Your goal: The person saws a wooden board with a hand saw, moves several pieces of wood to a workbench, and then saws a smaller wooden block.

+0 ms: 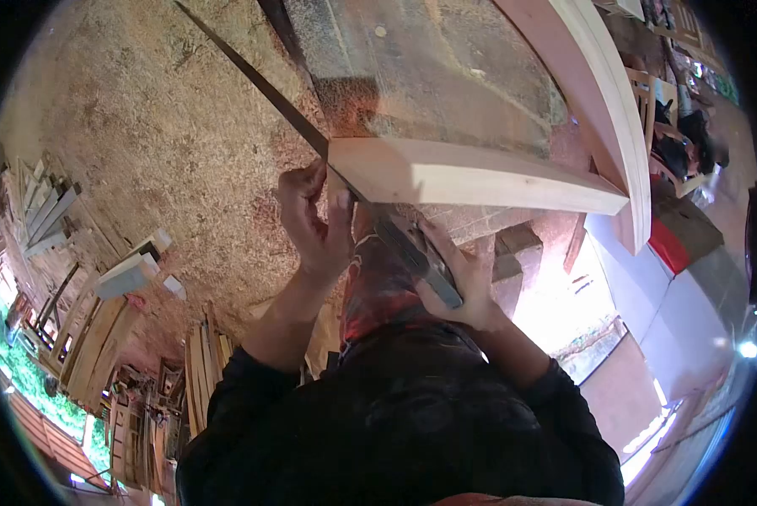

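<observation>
My right hand (456, 274) is wrapped round the dark handle of a handsaw (269, 90). The long narrow blade runs up and left across the end of a pale wooden piece (480, 175). My left hand (318, 221) is beside the blade at that end, fingers curled, fingertips near the wood's end; what they hold, if anything, is hidden. The pale piece meets a curved wooden piece (598, 76) at its right end.
Sawdust covers the ground (168, 126) on the left. Wood offcuts (45, 211) and planks (96, 350) lie at the far left. A worn board (429, 67) is beyond the pale piece. Grey panels (690, 304) stand at the right.
</observation>
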Action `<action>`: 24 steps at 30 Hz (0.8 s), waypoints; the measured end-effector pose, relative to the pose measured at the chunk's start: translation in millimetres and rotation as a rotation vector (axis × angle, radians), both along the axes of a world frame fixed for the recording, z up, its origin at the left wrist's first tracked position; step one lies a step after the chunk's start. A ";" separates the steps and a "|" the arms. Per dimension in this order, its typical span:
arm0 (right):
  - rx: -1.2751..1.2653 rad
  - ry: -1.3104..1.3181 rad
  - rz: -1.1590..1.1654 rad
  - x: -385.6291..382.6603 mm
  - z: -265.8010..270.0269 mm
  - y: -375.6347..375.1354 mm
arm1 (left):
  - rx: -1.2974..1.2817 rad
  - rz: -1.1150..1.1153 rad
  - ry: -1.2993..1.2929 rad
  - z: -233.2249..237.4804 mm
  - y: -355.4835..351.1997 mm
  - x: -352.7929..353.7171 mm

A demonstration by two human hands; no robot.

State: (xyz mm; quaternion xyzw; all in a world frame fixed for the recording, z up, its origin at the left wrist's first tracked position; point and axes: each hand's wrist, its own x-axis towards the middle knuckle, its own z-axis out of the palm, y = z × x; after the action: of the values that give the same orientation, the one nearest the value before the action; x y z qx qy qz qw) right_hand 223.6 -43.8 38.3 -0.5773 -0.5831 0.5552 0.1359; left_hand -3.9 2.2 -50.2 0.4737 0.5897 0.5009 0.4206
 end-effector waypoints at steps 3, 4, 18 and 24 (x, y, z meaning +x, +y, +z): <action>0.047 -0.020 0.011 7.1 -15.9 -13.5 | -0.022 0.022 -0.060 2.4 -0.2 5.5; 0.050 -0.035 0.014 9.1 -17.6 -15.7 | -0.039 0.063 -0.107 0.6 -1.6 7.8; 0.216 0.011 0.148 14.4 -27.8 -14.9 | 0.021 0.079 0.158 4.8 6.7 3.0; 0.150 -0.004 0.036 11.6 -33.9 -23.4 | -0.033 0.138 0.062 5.0 4.8 6.2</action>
State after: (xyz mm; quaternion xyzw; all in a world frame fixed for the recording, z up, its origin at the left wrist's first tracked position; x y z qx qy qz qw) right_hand 235.2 -67.1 4.5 -0.5561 -0.6335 0.5112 0.1674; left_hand 2.3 7.1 -45.3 0.4401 0.6421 0.5039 0.3744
